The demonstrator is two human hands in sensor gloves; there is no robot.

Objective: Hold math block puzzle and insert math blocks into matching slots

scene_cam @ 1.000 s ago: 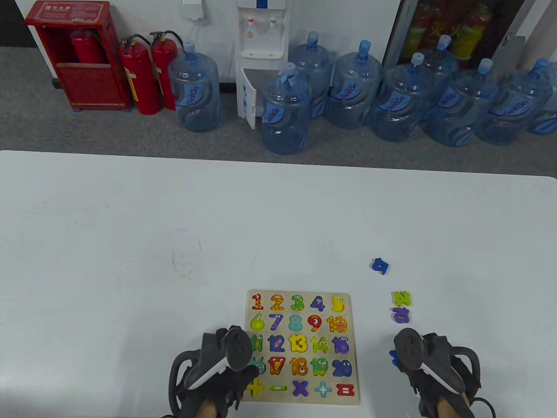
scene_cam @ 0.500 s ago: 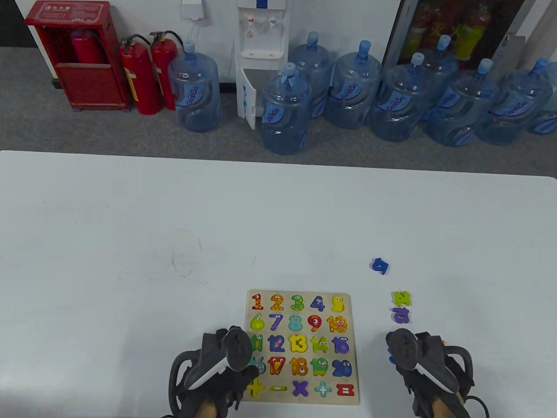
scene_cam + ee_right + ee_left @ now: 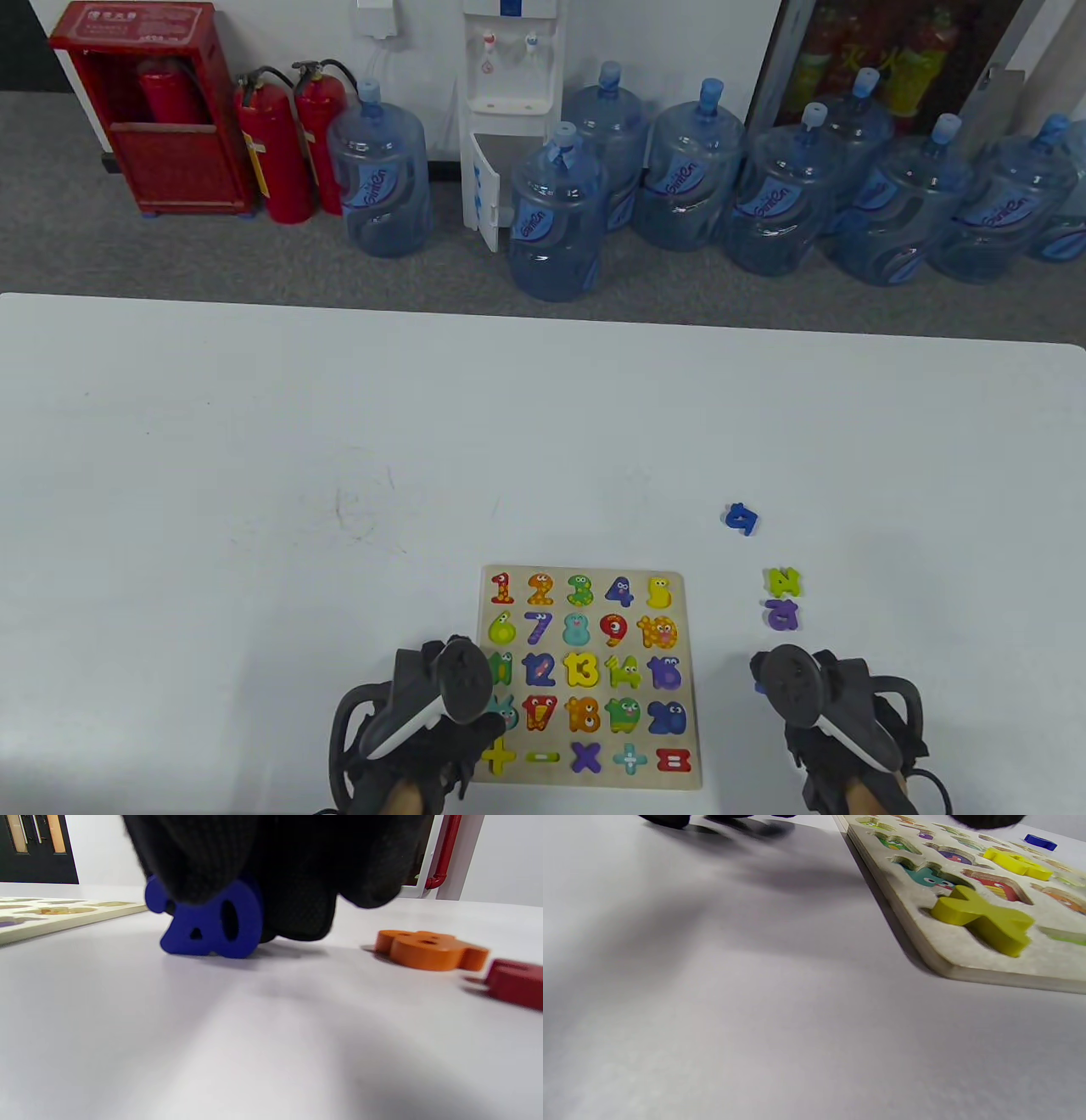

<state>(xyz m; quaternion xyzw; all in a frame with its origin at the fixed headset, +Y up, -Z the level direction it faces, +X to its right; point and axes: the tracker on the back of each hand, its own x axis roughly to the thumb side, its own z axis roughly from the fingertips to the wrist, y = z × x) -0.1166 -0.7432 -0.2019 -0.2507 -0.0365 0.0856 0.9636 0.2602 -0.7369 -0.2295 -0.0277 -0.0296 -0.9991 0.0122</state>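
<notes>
The wooden puzzle board (image 3: 689, 705) lies flat at the near middle of the table, most slots filled with coloured numbers and signs. My left hand (image 3: 424, 722) rests over the board's left edge. In the left wrist view one fingertip (image 3: 666, 819) is on the table and another (image 3: 984, 818) is above the board (image 3: 925, 942), near a yellow plus block (image 3: 984, 918) that sits raised in its slot. My right hand (image 3: 814, 705) is right of the board. In the right wrist view its fingers (image 3: 297, 878) grip a dark blue block (image 3: 212, 925) standing on edge on the table.
Loose blocks lie right of the board: a blue one (image 3: 741, 518), a green one (image 3: 782, 581) and a purple one (image 3: 781, 614). The right wrist view shows an orange block (image 3: 428, 949) and a red block (image 3: 515, 982) beside my hand. Water jugs stand on the floor beyond the table.
My right hand has shifted a little to the left, toward the board, with the dark blue block under its fingers. My left hand and the board have not moved.
</notes>
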